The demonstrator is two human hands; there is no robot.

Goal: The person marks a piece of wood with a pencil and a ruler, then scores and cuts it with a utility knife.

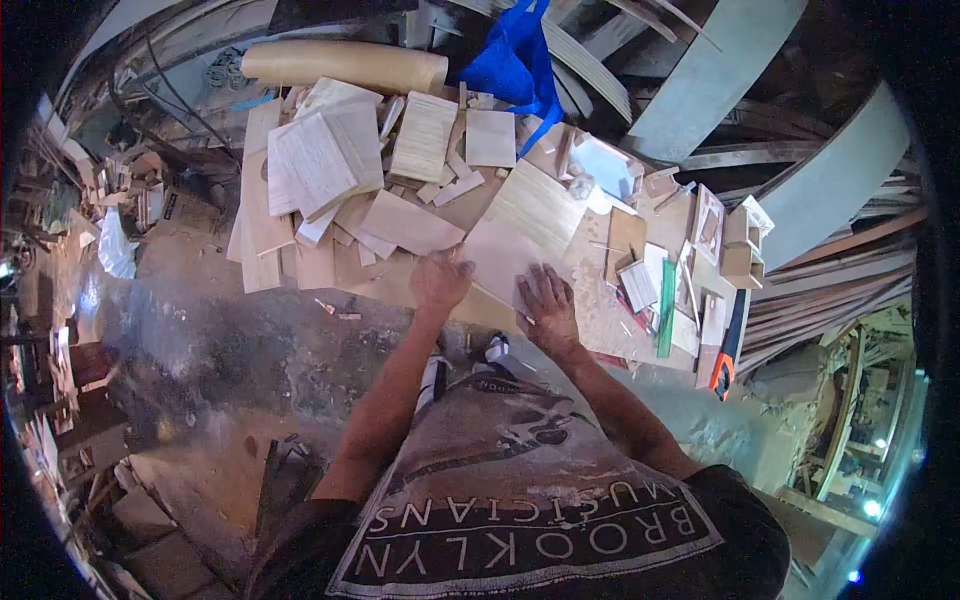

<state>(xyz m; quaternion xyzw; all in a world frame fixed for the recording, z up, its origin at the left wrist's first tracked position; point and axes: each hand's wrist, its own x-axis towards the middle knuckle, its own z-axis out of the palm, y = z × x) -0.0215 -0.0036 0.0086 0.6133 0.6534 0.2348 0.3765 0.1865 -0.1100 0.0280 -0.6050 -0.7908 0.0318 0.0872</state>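
Observation:
A thin, pale wooden panel [503,258] lies at the near edge of the workbench. My left hand [440,280] is closed, its fingertips pinching at the panel's left edge. Flat on the right part of the same panel rests my right hand [547,305], fingers spread. Just beyond the left hand is a loose wooden board [412,222], tilted on offcuts. A larger wood-grained board [536,208] lies behind the panel and is partly covered by it.
Stacked boards [312,165] fill the bench's left side, near a rolled veneer sheet [345,66]. A blue bag [510,65] hangs at the back. On the right are a green strip [666,310], a handsaw [728,350] with an orange handle and small wooden boxes [742,262].

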